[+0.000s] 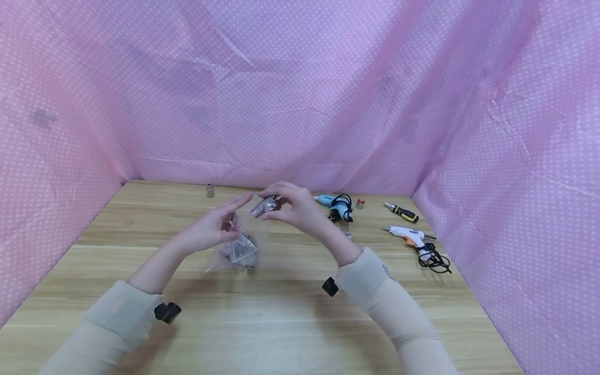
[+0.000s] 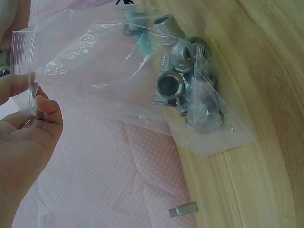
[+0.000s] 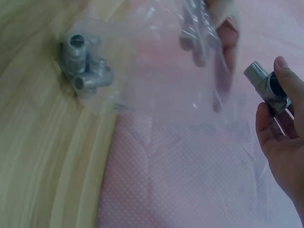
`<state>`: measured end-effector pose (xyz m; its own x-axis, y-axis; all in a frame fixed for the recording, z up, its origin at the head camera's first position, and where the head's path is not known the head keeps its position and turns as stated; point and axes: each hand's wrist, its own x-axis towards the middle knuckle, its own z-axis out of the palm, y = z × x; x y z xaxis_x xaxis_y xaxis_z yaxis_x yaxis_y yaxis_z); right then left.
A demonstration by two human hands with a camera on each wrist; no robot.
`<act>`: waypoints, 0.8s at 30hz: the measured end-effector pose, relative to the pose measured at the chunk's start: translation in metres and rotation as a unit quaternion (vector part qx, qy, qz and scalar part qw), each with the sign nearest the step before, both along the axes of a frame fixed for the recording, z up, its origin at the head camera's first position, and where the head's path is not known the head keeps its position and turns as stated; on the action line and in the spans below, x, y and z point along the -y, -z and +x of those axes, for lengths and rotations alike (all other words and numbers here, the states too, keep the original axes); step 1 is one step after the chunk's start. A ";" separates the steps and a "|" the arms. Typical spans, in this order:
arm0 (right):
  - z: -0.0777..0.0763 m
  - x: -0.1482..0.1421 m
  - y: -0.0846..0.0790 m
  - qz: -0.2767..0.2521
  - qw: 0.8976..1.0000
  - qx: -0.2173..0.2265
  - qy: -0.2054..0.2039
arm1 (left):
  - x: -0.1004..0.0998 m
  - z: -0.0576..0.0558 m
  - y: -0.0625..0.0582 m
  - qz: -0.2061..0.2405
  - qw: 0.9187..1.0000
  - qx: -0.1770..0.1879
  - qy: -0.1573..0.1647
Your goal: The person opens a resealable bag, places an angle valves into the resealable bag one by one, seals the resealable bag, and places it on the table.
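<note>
Silver threaded pipe fitting (image 1: 264, 207) was gripped in my right hand (image 1: 300, 209). My left hand (image 1: 208, 227) pinched the zip-lock bag (image 2: 95, 52) holding similar fittings (image 2: 172, 32).

Blurred bag (image 3: 166, 90), right hand (image 3: 286, 145) cut off

Fittings (image 2: 185, 92) in bag (image 2: 90, 66), glue gun (image 1: 407, 232) R on tbl (image 1: 281, 333), screwdriver (image 1: 403, 212) behind it, cyl. (image 1: 210, 191) back L

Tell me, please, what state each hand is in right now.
Left hand: holding the clear plastic bag by its ribbed edge.
Right hand: holding a threaded metal fitting outside the bag.
</note>
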<state>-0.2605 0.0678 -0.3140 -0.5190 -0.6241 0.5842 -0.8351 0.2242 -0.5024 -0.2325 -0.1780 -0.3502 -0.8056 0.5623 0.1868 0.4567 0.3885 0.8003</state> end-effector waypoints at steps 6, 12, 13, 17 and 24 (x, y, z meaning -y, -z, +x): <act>0.000 0.012 0.019 0.050 0.997 -0.057 0.008 | -0.001 0.001 0.001 0.001 1.000 0.007 0.001; -0.002 0.013 0.030 0.075 0.995 -0.070 -0.002 | -0.002 0.001 0.000 0.001 1.000 0.015 -0.002; -0.003 0.012 0.031 0.076 0.995 -0.069 -0.003 | -0.002 0.002 0.000 0.002 1.000 0.016 -0.002; -0.005 0.009 0.033 0.085 0.995 -0.057 -0.004 | -0.002 0.002 -0.001 0.004 1.000 0.016 -0.003; -0.003 0.000 0.024 0.078 0.996 -0.033 -0.004 | -0.002 0.002 -0.001 -0.001 1.000 0.016 -0.005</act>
